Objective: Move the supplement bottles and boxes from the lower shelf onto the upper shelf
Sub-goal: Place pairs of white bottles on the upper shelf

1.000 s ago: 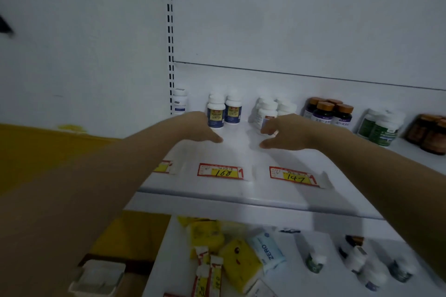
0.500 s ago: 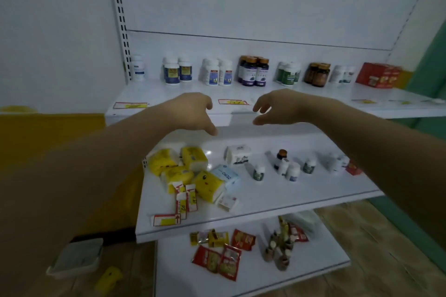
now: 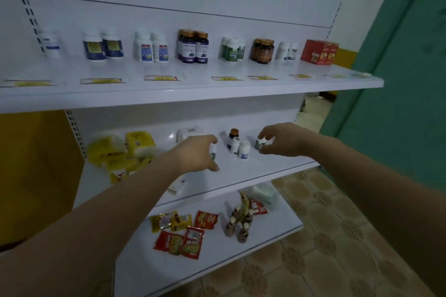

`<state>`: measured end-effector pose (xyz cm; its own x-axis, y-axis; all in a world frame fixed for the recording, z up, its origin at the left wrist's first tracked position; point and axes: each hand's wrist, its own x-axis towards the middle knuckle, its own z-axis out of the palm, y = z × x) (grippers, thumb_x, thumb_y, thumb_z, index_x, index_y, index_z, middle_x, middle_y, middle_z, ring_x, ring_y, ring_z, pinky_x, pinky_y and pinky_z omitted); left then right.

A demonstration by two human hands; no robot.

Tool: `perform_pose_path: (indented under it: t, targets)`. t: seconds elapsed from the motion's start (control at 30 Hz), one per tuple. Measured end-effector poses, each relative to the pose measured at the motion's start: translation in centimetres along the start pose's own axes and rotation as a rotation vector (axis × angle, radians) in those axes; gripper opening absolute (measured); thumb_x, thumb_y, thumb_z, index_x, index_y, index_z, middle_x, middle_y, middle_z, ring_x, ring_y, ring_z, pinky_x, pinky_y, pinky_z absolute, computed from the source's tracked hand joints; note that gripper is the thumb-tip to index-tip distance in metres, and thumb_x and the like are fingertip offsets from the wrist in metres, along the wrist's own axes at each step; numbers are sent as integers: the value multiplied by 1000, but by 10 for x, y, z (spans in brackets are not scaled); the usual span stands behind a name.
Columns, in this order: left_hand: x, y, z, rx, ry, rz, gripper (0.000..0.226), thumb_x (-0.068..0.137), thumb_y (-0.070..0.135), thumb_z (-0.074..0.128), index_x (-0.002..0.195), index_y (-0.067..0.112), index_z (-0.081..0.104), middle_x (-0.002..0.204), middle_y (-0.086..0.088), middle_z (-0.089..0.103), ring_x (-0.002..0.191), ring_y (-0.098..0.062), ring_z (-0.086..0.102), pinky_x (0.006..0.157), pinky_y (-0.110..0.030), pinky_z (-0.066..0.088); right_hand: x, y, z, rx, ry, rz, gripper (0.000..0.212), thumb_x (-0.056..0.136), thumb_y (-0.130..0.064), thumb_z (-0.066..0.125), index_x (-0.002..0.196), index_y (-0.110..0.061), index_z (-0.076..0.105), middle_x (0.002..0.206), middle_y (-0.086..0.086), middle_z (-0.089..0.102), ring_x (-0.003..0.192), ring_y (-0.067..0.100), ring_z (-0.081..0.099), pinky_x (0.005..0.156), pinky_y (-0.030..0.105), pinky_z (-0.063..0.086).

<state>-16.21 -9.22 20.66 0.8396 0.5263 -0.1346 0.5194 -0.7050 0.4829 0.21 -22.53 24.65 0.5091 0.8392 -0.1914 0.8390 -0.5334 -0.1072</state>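
- The fingers (image 3: 265,133) of the right hand (image 3: 283,140) curl round a small green-label bottle (image 3: 260,144) at the lower shelf (image 3: 265,167).
- The fingers of the left hand (image 3: 195,153) curl over a white bottle (image 3: 212,152), mostly hidden, at the same shelf.
- Between the hands stand 3 small bottles (image 3: 243,149), close together.
- The upper shelf (image 3: 193,94) carries sorted bottles (image 3: 193,47) and 1 red box (image 3: 318,52) at its right end.

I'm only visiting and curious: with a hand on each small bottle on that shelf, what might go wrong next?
1. Three loose bottles stand close between the left hand, which grips a white bottle, and the right hand; either could knock them over while lifting.
2. The right hand seems to pinch its green-label bottle with fingertips only, so it might slip.
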Motion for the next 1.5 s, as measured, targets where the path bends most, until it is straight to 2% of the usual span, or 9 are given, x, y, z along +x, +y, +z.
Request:
perform_pose_path:
  t: [0.2, 0.37, 0.57, 0.8, 0.9, 1.13, 1.23, 1.33, 1.5]
  targets:
    - [82, 25, 50, -50, 24, -120, 76, 80, 21, 73, 144, 20, 32, 141, -10, 46, 123, -26, 48, 97, -29, 40, 61, 93, 23, 17, -30, -23, 50, 90, -36, 59, 135, -15, 49, 134, 7, 55, 119, 24, 53, 97, 29, 41]
    - [152, 40, 86, -88, 43, -223, 76, 82, 21, 71, 146, 19, 29, 146, -11, 39, 128, -26, 43, 105, -38, 39, 120, 155, 48, 44, -101, -81, 54, 91, -34, 58, 139, -15, 44, 141, 7, 48, 126, 23, 49, 104, 31, 37]
    - [219, 34, 124, -142, 50, -282, 71, 88, 19, 62, 148, 21, 24, 146, -12, 36, 130, -27, 40, 103, -31, 37, 192, 195, 84, 121, -144, -112, 56, 88, -33, 62, 139, -18, 43, 139, 10, 49, 123, 26, 49, 101, 31, 38]
    - [306, 2, 170, -87, 53, -304, 66, 89, 13, 59, 147, 18, 26, 142, -15, 40, 126, -30, 44, 99, -33, 37, 272, 210, 140, 239, -160, -119, 58, 89, -29, 62, 141, -18, 39, 138, 9, 49, 119, 24, 53, 97, 26, 41]
    - [341, -15, 186, -70, 55, -289, 69, 89, 10, 58, 148, 17, 23, 148, -12, 34, 133, -28, 37, 106, -33, 32, 300, 208, 159, 326, -161, -103, 60, 90, -23, 62, 143, -18, 35, 139, 9, 48, 121, 25, 53, 101, 30, 43]
    - [424, -49, 192, 51, 69, -188, 73, 85, -3, 57, 148, 17, 25, 152, -13, 25, 135, -37, 33, 113, -43, 29, 379, 189, 182, 281, -110, -205, 73, 89, -24, 62, 150, -20, 21, 148, 6, 38, 136, 25, 37, 111, 36, 31]
    - [443, -53, 199, 81, 59, -148, 68, 85, 1, 60, 145, 13, 31, 147, -16, 30, 128, -35, 42, 109, -38, 34, 394, 183, 195, 302, -114, -214, 65, 92, -24, 58, 148, -19, 26, 142, 9, 44, 130, 26, 44, 106, 34, 35]
    - [446, -54, 212, 52, 125, -138, 56, 87, 12, 62, 138, 12, 40, 132, -15, 42, 113, -31, 52, 97, -31, 40, 391, 186, 212, 391, -78, -157, 56, 93, -23, 56, 143, -19, 33, 133, 11, 53, 118, 29, 53, 97, 34, 43]
    - [439, -58, 216, -161, 150, -183, 48, 87, 22, 63, 131, 10, 46, 121, -11, 57, 107, -26, 56, 86, -21, 34, 384, 195, 216, 466, -84, -152, 49, 90, -22, 59, 135, -20, 41, 129, 10, 55, 113, 28, 55, 95, 35, 45]
